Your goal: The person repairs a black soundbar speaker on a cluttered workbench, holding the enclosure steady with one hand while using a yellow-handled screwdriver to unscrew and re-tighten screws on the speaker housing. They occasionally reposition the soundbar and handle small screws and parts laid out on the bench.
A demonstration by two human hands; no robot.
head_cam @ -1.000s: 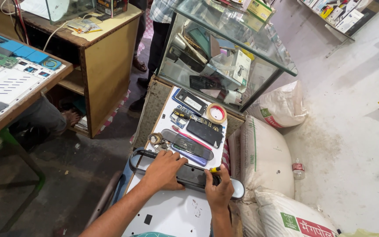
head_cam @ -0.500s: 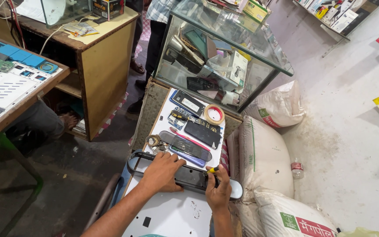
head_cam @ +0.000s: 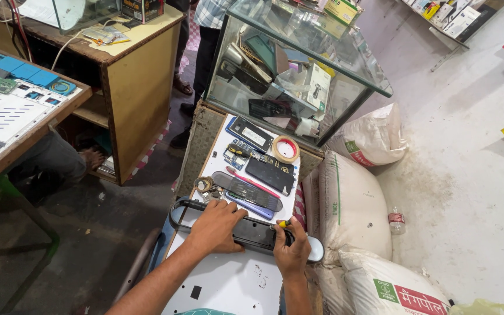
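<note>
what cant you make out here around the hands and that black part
Head view:
- Black part: its middle is covered by the left hand.
- Right hand: its grip hides the tool; only a yellow tip shows.
- White panel: cut off by the bottom edge.
- Circuit boards: too small to read.

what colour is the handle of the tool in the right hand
Yellow and black, seen in the head view: the screwdriver handle.

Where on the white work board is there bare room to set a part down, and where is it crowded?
Bare: the white board nearest the person, below the black strip under both hands. Crowded: beyond the strip, around the phones and the tape roll.
</note>
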